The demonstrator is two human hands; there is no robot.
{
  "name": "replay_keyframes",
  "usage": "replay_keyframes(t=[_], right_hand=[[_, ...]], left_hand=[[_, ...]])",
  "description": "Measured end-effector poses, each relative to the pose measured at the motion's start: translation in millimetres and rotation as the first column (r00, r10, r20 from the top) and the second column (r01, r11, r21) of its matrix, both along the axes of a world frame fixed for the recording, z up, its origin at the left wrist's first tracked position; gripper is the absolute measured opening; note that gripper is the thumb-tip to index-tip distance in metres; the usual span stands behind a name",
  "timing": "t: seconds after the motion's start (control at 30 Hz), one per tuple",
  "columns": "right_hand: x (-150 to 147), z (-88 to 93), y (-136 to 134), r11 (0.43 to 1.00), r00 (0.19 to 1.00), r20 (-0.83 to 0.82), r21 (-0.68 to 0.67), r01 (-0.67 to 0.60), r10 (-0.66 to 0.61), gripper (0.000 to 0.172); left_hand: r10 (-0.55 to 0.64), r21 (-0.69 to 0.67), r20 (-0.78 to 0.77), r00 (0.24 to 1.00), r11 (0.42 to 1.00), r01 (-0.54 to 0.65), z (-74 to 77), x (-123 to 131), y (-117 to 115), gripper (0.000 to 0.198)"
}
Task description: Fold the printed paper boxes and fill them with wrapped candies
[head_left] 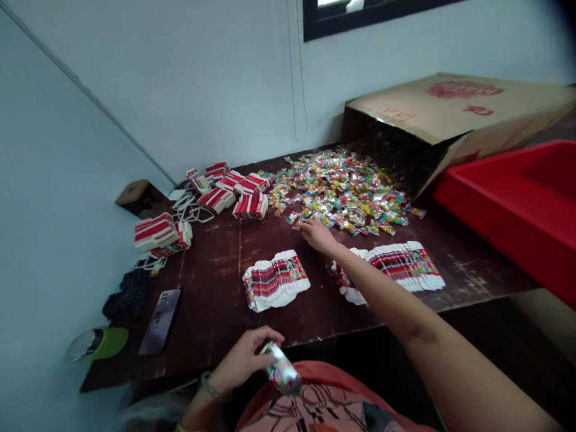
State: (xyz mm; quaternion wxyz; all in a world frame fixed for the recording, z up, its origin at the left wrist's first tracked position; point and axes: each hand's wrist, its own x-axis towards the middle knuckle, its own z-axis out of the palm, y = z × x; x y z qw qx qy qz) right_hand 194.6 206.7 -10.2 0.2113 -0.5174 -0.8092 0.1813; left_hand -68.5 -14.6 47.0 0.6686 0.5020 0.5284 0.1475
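Note:
My left hand (245, 360) is closed around a small folded printed box (279, 367), held low near my lap below the table's front edge. Far out over the dark table (216, 300), my right hand (317, 235) touches the near edge of a heap of small colourful wrapped candies (342, 192); its fingers are curled down onto the candies, and I cannot make out whether any is pinched. Two fanned stacks of flat printed box blanks lie on the table: one (275, 281) left of my right forearm, one (402, 264) partly under it.
Finished red-and-white boxes (234, 192) and another stack (157, 234) sit at the back left. A tipped cardboard carton (450, 114) spills the candies; a red tray (517, 204) stands at the right. A phone (159, 321), a dark cloth and a green-lidded container (99, 343) lie near the left edge.

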Motion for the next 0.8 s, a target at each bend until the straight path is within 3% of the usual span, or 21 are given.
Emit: replay_keyframes(t=[0.13, 0.2, 0.23, 0.3, 0.4, 0.47, 0.53, 0.6, 0.63, 0.7, 0.8], right_hand=[[-20.4, -16.3, 24.5, 0.997, 0.997, -0.003, 0.02, 0.08, -0.08, 0.029], [-26.8, -19.9, 25.8, 0.992, 0.991, -0.026, 0.02, 0.128, -0.128, 0.023], [-27.9, -20.1, 25.2, 0.988, 0.987, -0.043, 0.016, 0.154, -0.153, 0.022], [-27.4, -16.4, 18.3, 0.978, 0.975, -0.086, -0.001, 0.207, -0.206, 0.02], [-29.1, -1.9, -19.9, 0.965, 0.954, -0.151, -0.034, 0.259, -0.261, 0.022], [-36.3, 11.4, -65.2, 0.981, 0.949, -0.251, -0.068, 0.181, -0.192, 0.022], [-45.1, 24.8, -112.4, 0.992, 0.883, -0.469, -0.103, -0.071, 0.014, 0.02], [-49.2, 35.0, -144.6, 0.976, 0.808, -0.574, -0.068, -0.207, 0.131, 0.016], [-47.9, 38.1, -152.0, 0.98, 0.797, -0.591, -0.048, -0.193, 0.128, 0.015], [-39.4, 40.1, -152.3, 0.998, 0.809, -0.588, -0.031, -0.047, 0.02, 0.015], [-23.0, 38.2, -142.2, 0.993, 0.826, -0.553, -0.019, 0.119, -0.11, 0.015]], left_hand=[[-0.209, -0.163, -0.106, 0.972, 0.968, 0.191, 16.4, -35.1, -8.9, 0.051], [-0.19, -0.213, -0.066, 0.98, 0.962, 0.172, 13.5, -45.0, -17.2, 0.043], [-0.111, -0.205, -0.029, 0.993, 0.973, 0.103, 9.6, -47.8, -20.3, 0.039], [0.152, -0.141, 0.044, 0.987, 0.98, -0.144, -0.3, -49.1, -22.4, 0.035], [0.522, -0.087, 0.12, 0.845, 0.853, -0.514, -13.2, -39.5, -15.4, 0.036], [0.604, -0.136, 0.143, 0.784, 0.797, -0.589, -18.3, -25.1, -6.9, 0.037], [0.56, -0.203, 0.185, 0.808, 0.826, -0.526, -21.1, -6.5, 1.7, 0.039], [0.441, -0.24, 0.268, 0.856, 0.892, -0.384, -22.7, 13.0, 8.9, 0.043], [0.372, -0.245, 0.314, 0.874, 0.921, -0.304, -23.2, 22.1, 11.7, 0.048], [0.256, -0.223, 0.385, 0.887, 0.958, -0.18, -23.5, 37.6, 15.8, 0.052], [0.216, -0.19, 0.42, 0.882, 0.971, -0.147, -23.8, 54.1, 18.1, 0.053]])
